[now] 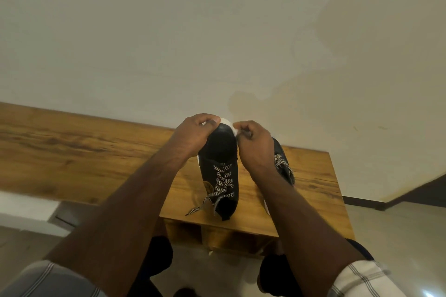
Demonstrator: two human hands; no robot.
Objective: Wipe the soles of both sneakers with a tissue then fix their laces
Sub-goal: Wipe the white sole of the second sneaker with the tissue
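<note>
A person's two bare forearms reach forward over a long wooden bench with a warm brown grain (72, 152), set against a pale cream wall (217, 31). On the bench stands a black low-top sneaker with a white rubber sole edge (220, 152), its toe pointing away and tipped up at the toe. The left hand (193, 135) curls around the toe, thumb on top, steadying it. The right hand (251, 144) pinches a small wad of white tissue (234, 130) against the white sole edge at the toe. The sneaker's black-and-white patterned flat laces (223, 179) hang loose, one end trailing onto the bench. A second black sneaker (283, 164) sits just beside it to the right, largely hidden behind the right wrist. This looks like the wiping step on the first sneaker. Next, the tissue likely needs to travel along the underside, which calls for tipping the shoe further so the sole faces up.
</note>
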